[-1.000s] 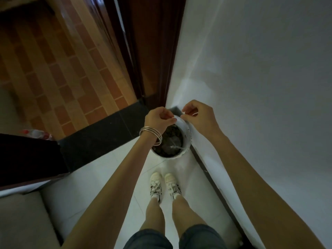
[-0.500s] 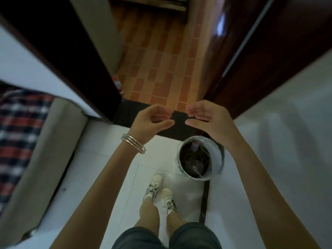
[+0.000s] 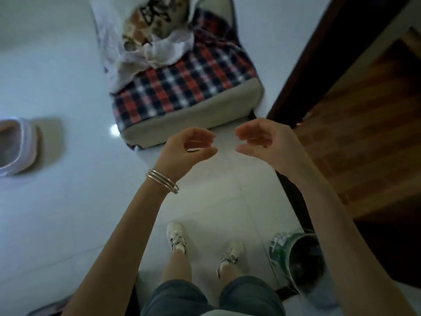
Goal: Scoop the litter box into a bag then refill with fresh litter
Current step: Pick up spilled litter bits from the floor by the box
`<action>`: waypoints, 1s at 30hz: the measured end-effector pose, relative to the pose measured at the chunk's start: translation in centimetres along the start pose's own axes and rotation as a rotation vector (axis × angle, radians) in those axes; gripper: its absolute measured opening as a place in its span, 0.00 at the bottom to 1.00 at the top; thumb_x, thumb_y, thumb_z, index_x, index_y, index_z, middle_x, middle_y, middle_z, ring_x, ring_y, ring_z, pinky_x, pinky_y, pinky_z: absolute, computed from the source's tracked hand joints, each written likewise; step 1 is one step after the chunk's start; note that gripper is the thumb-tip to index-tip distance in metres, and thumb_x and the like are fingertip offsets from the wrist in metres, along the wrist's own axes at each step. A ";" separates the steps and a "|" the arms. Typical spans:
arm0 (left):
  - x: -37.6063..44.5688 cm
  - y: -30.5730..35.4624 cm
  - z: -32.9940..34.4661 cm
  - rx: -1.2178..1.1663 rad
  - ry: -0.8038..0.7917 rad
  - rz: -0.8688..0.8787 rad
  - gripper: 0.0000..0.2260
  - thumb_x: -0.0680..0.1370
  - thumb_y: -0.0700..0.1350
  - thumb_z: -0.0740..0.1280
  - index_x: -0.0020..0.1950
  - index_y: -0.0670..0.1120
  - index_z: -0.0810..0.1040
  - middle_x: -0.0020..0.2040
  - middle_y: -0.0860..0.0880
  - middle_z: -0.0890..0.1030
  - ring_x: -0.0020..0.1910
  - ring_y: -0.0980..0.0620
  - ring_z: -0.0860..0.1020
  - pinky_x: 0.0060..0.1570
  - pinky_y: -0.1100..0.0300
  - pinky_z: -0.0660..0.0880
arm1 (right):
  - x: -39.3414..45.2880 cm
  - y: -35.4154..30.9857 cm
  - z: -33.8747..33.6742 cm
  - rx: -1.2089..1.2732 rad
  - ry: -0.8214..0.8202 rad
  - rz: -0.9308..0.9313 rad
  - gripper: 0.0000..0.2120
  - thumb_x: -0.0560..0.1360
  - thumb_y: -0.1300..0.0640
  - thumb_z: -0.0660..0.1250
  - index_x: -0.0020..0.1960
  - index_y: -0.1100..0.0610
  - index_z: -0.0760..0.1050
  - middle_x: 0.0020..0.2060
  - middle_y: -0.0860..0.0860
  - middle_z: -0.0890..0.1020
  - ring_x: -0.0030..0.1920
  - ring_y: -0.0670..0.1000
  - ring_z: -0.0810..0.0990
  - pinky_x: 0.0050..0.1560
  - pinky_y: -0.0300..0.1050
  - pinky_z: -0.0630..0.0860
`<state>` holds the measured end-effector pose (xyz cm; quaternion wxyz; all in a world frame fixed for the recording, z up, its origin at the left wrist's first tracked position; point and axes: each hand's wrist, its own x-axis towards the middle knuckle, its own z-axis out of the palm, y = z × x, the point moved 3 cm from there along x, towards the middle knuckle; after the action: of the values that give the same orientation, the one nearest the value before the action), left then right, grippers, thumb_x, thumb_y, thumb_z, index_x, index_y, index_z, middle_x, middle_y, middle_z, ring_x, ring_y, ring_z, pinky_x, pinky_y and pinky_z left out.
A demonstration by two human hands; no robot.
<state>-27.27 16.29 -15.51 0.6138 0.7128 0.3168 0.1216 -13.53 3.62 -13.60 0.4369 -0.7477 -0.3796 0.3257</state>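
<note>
My left hand (image 3: 186, 149) and my right hand (image 3: 262, 142) hover side by side in front of me, fingers loosely curved, holding nothing. A round bin lined with a bag (image 3: 280, 252), dark inside, stands on the white floor at the lower right, behind my right forearm. At the far left edge sits a pale box-like container (image 3: 20, 144), blurred. A printed bag with white plastic around it (image 3: 150, 33) lies on the checked cushion seat (image 3: 182, 87) ahead.
A dark door frame (image 3: 303, 65) and an open doorway onto brown tiled floor (image 3: 364, 133) are at the right. White floor tiles (image 3: 68, 213) spread left of my feet. My two shoes (image 3: 176, 236) stand between my arms.
I have let go of the bin's bag rim and turned left. The bin has slid from the centre to the lower right, and the cushion seat has come into view ahead.
</note>
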 end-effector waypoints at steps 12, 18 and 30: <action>-8.0 -7.7 -30.6 -0.047 0.456 -0.084 0.09 0.69 0.36 0.73 0.45 0.47 0.79 0.42 0.52 0.81 0.41 0.62 0.79 0.47 0.69 0.76 | 12.9 -15.3 27.4 0.057 -0.377 -0.180 0.14 0.68 0.58 0.74 0.52 0.53 0.78 0.49 0.46 0.83 0.50 0.43 0.81 0.56 0.37 0.76; -10.3 -10.1 -40.9 -0.081 0.620 -0.113 0.09 0.70 0.37 0.72 0.48 0.46 0.79 0.43 0.52 0.81 0.41 0.64 0.79 0.46 0.71 0.75 | 17.2 -21.0 38.0 0.011 -0.548 -0.227 0.14 0.68 0.59 0.74 0.52 0.53 0.78 0.49 0.45 0.83 0.50 0.42 0.81 0.55 0.35 0.76; -5.2 -16.3 -59.1 -0.190 0.873 -0.204 0.10 0.70 0.36 0.72 0.45 0.50 0.79 0.42 0.53 0.81 0.40 0.64 0.79 0.47 0.68 0.77 | 33.1 -27.7 54.2 0.037 -0.720 -0.228 0.12 0.68 0.63 0.74 0.49 0.54 0.79 0.48 0.49 0.83 0.50 0.45 0.82 0.54 0.36 0.77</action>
<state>-69.40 61.10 -17.10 0.4945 0.5004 0.6017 0.3781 -49.23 63.03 -15.80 0.3223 -0.5302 -0.5836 0.5239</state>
